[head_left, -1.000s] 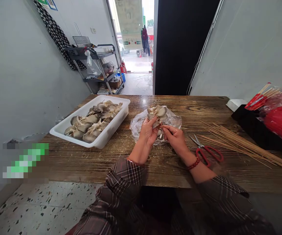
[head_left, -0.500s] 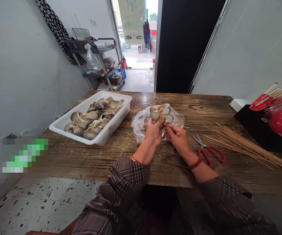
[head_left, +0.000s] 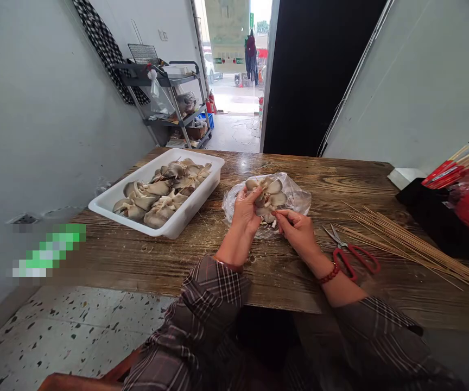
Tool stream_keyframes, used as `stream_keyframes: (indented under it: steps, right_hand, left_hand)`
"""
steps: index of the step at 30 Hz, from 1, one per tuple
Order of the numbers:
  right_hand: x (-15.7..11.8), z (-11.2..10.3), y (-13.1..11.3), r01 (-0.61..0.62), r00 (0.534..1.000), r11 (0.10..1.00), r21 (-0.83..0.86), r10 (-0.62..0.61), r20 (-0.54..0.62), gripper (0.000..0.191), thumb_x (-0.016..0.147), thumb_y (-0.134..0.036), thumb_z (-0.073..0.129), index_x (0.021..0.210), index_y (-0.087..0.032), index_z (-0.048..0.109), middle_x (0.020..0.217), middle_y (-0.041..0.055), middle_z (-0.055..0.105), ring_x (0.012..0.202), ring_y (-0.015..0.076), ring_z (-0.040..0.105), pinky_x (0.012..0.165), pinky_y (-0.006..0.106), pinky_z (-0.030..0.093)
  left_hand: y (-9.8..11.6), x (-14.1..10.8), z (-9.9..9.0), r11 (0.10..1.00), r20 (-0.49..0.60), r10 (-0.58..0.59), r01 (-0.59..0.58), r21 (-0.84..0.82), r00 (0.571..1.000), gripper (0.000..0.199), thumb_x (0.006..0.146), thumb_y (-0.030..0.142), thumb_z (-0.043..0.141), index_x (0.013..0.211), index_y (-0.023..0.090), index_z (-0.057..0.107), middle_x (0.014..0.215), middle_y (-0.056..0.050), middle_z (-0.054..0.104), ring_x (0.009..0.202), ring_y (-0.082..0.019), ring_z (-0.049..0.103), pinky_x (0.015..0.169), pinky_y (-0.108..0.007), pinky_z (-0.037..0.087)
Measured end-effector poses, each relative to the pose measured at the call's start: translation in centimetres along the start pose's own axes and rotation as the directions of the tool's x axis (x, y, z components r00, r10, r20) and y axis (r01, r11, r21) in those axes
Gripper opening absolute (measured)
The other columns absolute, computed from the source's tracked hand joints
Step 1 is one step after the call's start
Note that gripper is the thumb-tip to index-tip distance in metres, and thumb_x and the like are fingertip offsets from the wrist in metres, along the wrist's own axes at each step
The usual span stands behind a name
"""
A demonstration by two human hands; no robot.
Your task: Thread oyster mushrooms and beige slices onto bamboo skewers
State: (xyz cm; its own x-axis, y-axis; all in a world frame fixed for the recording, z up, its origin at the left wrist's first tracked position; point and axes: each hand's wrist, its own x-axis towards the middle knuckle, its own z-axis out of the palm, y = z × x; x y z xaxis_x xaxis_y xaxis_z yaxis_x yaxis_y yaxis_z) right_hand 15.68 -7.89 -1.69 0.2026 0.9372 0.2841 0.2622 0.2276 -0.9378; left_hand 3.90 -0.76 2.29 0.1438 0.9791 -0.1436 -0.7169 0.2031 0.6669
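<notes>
Above the clear plastic bag, my left hand pinches a mushroom cluster, thumb across the near side and the other fingers mostly hidden behind; I think this bracing stops the soft caps from folding. My right hand meets the cluster's lower edge, thumb and forefinger drawn close; whatever may be between them is too small to make out, so I cannot tell if they pinch anything. Having the cluster over the bag probably lets loose bits drop there rather than on the wooden table. Left of the bag, the white tray has more mushrooms heaped inside, its walls likely stopping them from spilling. Right of the bag lie the red-handled scissors, blades parted, and beyond them thin wooden sticks fan out, presumably for easy reach by my right hand
</notes>
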Motion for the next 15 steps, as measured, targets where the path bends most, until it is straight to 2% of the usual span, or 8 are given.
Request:
stream_keyframes:
  steps: [8,15]
  right_hand:
    - [-0.1,0.1,0.3,0.038,0.999,0.998,-0.049,-0.039,-0.013,0.034,0.086,-0.045,0.058,0.092,-0.016,0.075,0.050,-0.0032,0.056,0.046,0.0114,0.048,0.049,0.024,0.037]
    - [-0.2,0.2,0.6,0.064,0.997,0.994,-0.086,-0.068,-0.036,0.031,0.088,-0.041,0.056,0.092,-0.016,0.073,0.053,-0.0024,0.059,0.049,0.0128,0.053,0.052,0.025,0.040]
  left_hand:
    - [-0.2,0.1,0.2,0.999,-0.077,-0.015,0.018,0.029,0.997,0.033,0.062,0.015,0.080,0.086,0.020,0.058,0.074,0.003,0.067,0.061,-0.011,0.061,0.058,-0.023,0.049]
    - [-1.0,0.1,0.3,1.000,-0.092,0.002,0.000,0.021,0.996,0.036,0.062,0.011,0.079,0.087,0.021,0.056,0.074,0.003,0.067,0.060,-0.010,0.061,0.057,-0.023,0.049]
